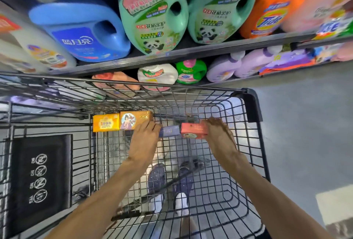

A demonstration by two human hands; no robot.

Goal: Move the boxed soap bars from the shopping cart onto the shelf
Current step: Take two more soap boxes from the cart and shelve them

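Inside the wire shopping cart point(250, 105) several boxed soap bars lie in a row on the far part of the floor grid. An orange-yellow box point(106, 122) sits leftmost, touching an orange box with a round portrait point(133, 119). My left hand point(145, 141) reaches into the cart, its fingers closed on the left end of a dark blue box point(170, 130). My right hand point(219, 135) grips the right end of a red box point(193, 130), which sits beside the blue one. The shelf edge point(191, 55) runs just beyond the cart.
Large detergent jugs, blue point(82, 28) and green point(152, 15), fill the upper shelf. Smaller bottles and pouches point(191, 70) stand on the lower shelf behind the cart's far rim. A black child-seat flap point(40, 177) is at the cart's left. Grey floor lies to the right.
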